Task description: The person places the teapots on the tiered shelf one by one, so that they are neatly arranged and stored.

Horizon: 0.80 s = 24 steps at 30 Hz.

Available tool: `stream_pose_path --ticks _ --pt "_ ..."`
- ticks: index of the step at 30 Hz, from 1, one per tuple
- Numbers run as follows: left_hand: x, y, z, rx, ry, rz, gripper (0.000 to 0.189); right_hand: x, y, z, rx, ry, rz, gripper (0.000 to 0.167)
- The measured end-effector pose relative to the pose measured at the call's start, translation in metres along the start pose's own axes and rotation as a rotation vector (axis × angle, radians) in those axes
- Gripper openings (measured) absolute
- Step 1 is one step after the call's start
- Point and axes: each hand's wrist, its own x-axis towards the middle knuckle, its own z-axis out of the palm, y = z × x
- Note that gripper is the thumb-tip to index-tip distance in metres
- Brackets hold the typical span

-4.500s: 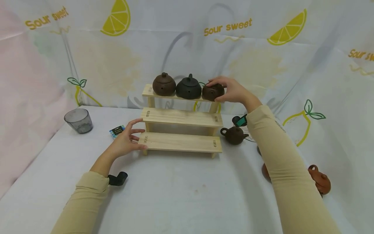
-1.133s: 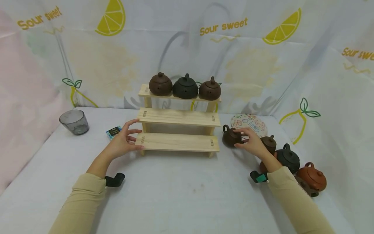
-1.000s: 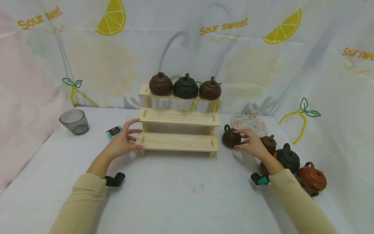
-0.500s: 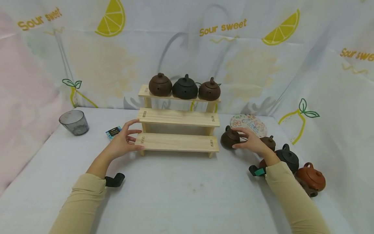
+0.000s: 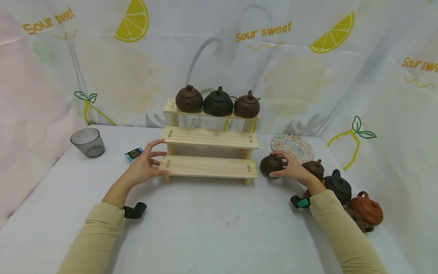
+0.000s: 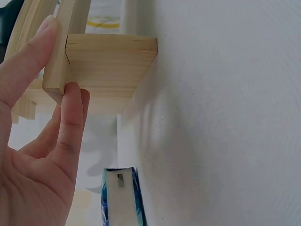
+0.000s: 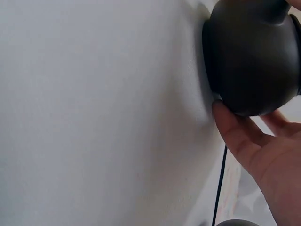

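My left hand (image 5: 142,167) pinches the left end of the lowest board of a three-tier wooden display stand (image 5: 208,166). In the left wrist view its thumb lies over the board (image 6: 59,66) and fingers curl beneath. To the right of the stand, my right hand (image 5: 292,169) grips a small dark brown teapot (image 5: 269,166), thumb in front and fingers behind. The right wrist view has this teapot's round body (image 7: 254,61) close against the tablecloth. On the top tier stand a brown teapot (image 5: 189,100), a black one (image 5: 218,104) and another brown one (image 5: 246,106).
More teapots, including a black one (image 5: 338,187) and a reddish one (image 5: 366,209), cluster by my right forearm. A round floral mat (image 5: 295,146) lies behind the right hand. At left are a grey glass (image 5: 89,144) and a small blue-and-black packet (image 5: 133,154).
My right hand has left the teapot on the top tier and come down to the one beside the stand. That teapot has turned, its handle now out of sight. The left hand stays put.
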Motion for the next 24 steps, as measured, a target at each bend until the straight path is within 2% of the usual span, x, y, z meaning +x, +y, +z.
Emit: stream_pose_path --ticks 6,11,19,24 --pt "-0.001 0.0 -0.001 -0.002 0.002 0.013 0.101 -0.001 -0.001 0.005 -0.018 0.045 0.007 0.077" --pt "0.001 0.0 0.001 -0.009 -0.001 0.025 0.1 -0.007 -0.007 -0.002 -0.013 0.079 0.033 0.077" --pt "0.0 -0.001 0.001 -0.019 -0.005 0.027 0.101 -0.018 -0.037 -0.016 0.025 0.122 0.001 0.076" --pt "0.001 -0.002 0.001 -0.009 -0.003 0.03 0.102 -0.021 -0.056 -0.02 0.067 0.127 -0.062 0.075"
